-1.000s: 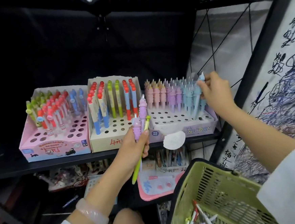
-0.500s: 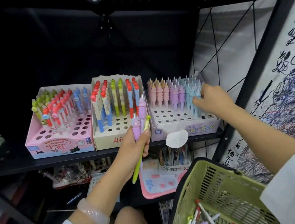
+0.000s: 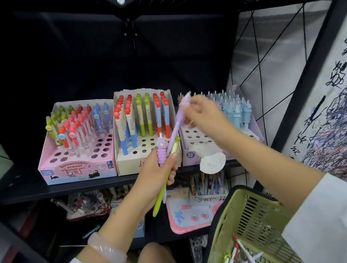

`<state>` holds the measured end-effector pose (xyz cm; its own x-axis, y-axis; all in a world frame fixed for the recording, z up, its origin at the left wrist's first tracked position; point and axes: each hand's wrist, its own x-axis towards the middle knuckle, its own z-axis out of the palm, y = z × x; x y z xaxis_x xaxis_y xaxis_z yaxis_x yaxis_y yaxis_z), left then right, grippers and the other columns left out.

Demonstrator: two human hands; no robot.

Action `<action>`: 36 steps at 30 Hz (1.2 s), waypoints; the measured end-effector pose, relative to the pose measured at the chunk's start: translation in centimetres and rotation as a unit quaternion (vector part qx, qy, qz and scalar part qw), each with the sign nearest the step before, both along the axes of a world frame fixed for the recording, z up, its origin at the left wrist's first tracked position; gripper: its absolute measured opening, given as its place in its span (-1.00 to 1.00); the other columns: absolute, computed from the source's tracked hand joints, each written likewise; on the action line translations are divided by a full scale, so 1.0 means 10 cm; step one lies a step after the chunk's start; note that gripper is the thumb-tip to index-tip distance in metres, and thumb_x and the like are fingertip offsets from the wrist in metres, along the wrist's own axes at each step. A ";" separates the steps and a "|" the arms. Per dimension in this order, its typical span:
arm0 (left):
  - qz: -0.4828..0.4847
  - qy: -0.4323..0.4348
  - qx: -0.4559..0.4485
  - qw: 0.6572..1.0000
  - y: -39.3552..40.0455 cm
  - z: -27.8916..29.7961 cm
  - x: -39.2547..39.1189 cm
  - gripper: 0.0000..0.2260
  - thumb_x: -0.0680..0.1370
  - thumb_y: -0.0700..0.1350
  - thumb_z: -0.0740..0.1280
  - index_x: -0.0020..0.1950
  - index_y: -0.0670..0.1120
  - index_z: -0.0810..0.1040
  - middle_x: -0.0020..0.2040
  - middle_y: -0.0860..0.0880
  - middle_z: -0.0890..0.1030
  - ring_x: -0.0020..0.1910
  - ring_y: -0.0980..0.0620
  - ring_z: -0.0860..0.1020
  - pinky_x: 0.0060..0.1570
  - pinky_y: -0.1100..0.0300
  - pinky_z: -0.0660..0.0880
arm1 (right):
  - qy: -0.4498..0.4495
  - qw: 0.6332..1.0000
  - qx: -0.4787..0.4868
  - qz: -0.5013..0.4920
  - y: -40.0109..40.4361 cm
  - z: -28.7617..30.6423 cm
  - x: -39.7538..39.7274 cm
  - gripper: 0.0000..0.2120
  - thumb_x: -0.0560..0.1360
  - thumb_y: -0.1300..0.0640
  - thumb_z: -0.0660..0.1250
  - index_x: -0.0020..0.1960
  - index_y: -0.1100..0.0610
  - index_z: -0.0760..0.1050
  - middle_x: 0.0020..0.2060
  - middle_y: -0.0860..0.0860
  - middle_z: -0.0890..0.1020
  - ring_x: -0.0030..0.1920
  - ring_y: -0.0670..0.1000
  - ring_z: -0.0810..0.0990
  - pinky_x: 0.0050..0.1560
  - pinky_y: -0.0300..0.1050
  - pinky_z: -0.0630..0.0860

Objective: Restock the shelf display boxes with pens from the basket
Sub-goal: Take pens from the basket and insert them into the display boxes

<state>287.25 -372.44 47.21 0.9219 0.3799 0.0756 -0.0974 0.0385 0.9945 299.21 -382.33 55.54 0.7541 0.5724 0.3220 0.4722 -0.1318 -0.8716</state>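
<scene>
**Light and picture quality**

Bright on the display boxes and my arms; shelf back is near black. My right hand and its purple pen smear with motion blur. Wide-angle bend tilts the right frame post.

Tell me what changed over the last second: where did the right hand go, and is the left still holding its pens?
The right hand left the blue pens at the right of the unicorn box, swung left and now pinches the tall purple pen from the left hand's bundle, its grip motion-blurred. The left hand stays in front of the middle box, still gripping the short purple pen and green pen. Boxes and basket unchanged.
</scene>
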 end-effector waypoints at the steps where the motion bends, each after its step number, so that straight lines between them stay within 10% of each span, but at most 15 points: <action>1: 0.007 0.004 0.004 1.000 0.02 0.00 0.00 -0.89 0.60 -0.17 0.21 -0.13 -0.09 0.41 -0.37 0.00 0.47 -0.49 0.13 0.37 -0.51 0.31 0.34 | -0.018 0.997 0.048 -0.055 -0.03 0.06 0.08 -0.90 0.57 0.14 0.21 0.06 0.14 0.41 -0.27 -0.03 0.60 -0.40 -0.16 0.53 -0.40 -0.32 0.45; 7: 0.072 0.032 0.023 0.997 0.08 -0.03 0.00 -0.88 0.61 -0.13 0.17 -0.09 -0.13 0.43 -0.33 -0.01 0.49 -0.47 0.14 0.42 -0.42 0.28 0.43 | -0.259 0.928 -0.122 -0.239 -0.29 0.16 0.57 -0.76 0.57 0.13 0.21 0.16 0.25 0.34 -0.23 0.12 0.55 -0.22 0.12 0.51 -0.25 -0.08 0.38; 14: 0.080 0.049 0.015 0.995 0.10 -0.03 0.00 -0.89 0.60 -0.21 0.15 0.04 -0.10 0.45 -0.24 -0.02 0.52 -0.35 0.11 0.47 -0.30 0.28 0.46 | -0.257 0.913 -0.214 -0.233 -0.34 0.08 0.68 -0.71 0.58 0.12 0.18 0.21 0.29 0.33 -0.08 0.27 0.59 -0.06 0.28 0.55 -0.05 0.08 0.48; 21: 0.060 0.035 0.030 0.997 0.09 -0.05 0.00 -0.87 0.60 -0.22 0.16 0.06 -0.05 0.45 -0.22 0.01 0.55 -0.39 0.22 0.50 -0.36 0.37 0.47 | -0.253 0.913 -0.213 -0.240 -0.34 0.04 0.69 -0.73 0.57 0.14 0.21 0.20 0.28 0.34 -0.08 0.25 0.60 -0.07 0.24 0.56 -0.15 -0.05 0.39; 31: 0.050 0.015 0.041 0.998 0.08 -0.05 -0.02 -0.90 0.59 -0.20 0.20 0.04 -0.02 0.42 -0.29 0.14 0.63 -0.39 0.22 0.50 -0.32 0.33 0.48 | -0.242 0.834 -0.457 -0.191 -0.28 0.02 0.70 -0.82 0.54 0.21 0.23 0.06 0.32 0.42 -0.24 0.15 0.53 -0.29 0.09 0.45 -0.32 -0.14 0.34; 36: 0.044 0.006 0.042 0.998 0.08 -0.05 -0.02 -0.89 0.59 -0.20 0.21 0.06 0.00 0.40 -0.29 0.17 0.64 -0.39 0.24 0.50 -0.32 0.34 0.49 | -0.298 0.874 -0.313 -0.225 -0.19 -0.03 0.38 -0.71 0.54 0.14 0.25 0.22 0.24 0.37 -0.14 0.19 0.58 -0.13 0.17 0.56 -0.26 -0.06 0.39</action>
